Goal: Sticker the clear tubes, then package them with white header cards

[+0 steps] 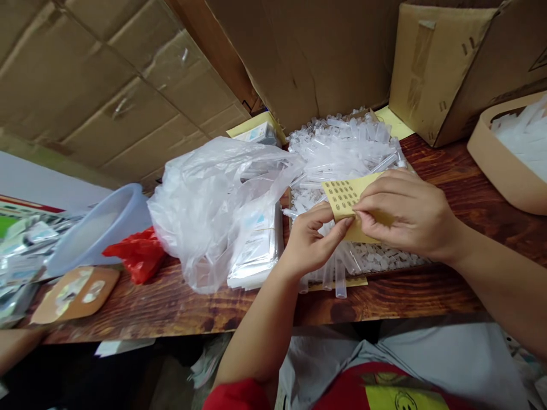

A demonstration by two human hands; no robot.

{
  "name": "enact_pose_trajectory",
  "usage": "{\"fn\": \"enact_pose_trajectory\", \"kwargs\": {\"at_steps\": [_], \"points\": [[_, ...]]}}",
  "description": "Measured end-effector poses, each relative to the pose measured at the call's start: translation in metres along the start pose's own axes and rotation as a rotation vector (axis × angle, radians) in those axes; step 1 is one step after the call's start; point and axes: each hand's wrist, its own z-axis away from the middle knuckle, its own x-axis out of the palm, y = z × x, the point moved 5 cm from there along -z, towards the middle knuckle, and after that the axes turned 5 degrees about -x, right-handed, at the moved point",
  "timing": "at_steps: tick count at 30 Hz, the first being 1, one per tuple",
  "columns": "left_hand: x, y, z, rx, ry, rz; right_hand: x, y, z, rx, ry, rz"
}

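Observation:
A yellow sticker sheet (341,195) with rows of small dark round marks is held up between both hands. My left hand (314,236) pinches its lower left edge between thumb and fingers. My right hand (399,213) grips the sheet from the right, fingertips close to my left thumb; whether a sticker is between them I cannot make out. Below and behind the sheet lies a shallow cardboard tray heaped with clear plastic tubes (342,151) and small translucent caps (388,257). Several tubes (341,279) stick out over the tray's front edge.
Left of the tray are a stack of silvery packets (258,245), a clear plastic bag (192,210), a red bag (139,253) and a blue basin (98,228). A beige bin (504,165) and a cardboard box (440,68) stand right. Another person's arm (19,347) shows lower left.

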Motion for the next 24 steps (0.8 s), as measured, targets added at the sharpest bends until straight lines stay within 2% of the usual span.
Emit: {"fn": "enact_pose_trajectory", "kwargs": {"at_steps": [3,5,7,11,13,16,18,19,21,23,24], "points": [[-0.001,-0.003,0.0,-0.079,-0.03,0.057,-0.005,0.015,0.001,0.166,0.071,-0.153],[-0.001,-0.006,0.001,-0.135,-0.065,0.106,-0.011,0.034,0.006,0.341,0.102,-0.24],[0.001,-0.007,0.003,-0.168,-0.105,0.15,-0.012,0.055,0.013,0.531,0.041,-0.382],[0.001,-0.005,0.004,-0.172,-0.141,0.159,-0.004,0.084,0.031,0.904,-0.201,-0.72],[-0.004,-0.002,0.002,-0.193,-0.111,0.11,-0.008,0.092,0.036,1.056,-0.168,-0.765],[-0.02,0.003,0.001,-0.283,-0.026,0.01,-0.026,0.105,0.039,1.229,0.04,-0.626],[-0.033,0.006,-0.001,-0.357,0.03,-0.118,-0.044,0.114,0.043,1.307,0.121,-0.331],[-0.039,0.007,-0.002,-0.385,0.05,-0.223,-0.051,0.118,0.044,1.32,0.108,-0.147],[-0.048,0.007,-0.008,-0.406,0.062,-0.503,-0.059,0.124,0.045,1.289,-0.008,0.165],[-0.051,0.002,-0.021,-0.385,-0.012,-0.814,-0.056,0.129,0.047,1.252,-0.137,0.305],[-0.049,-0.003,-0.028,-0.372,-0.093,-0.933,-0.053,0.13,0.047,1.238,-0.173,0.32]]}}
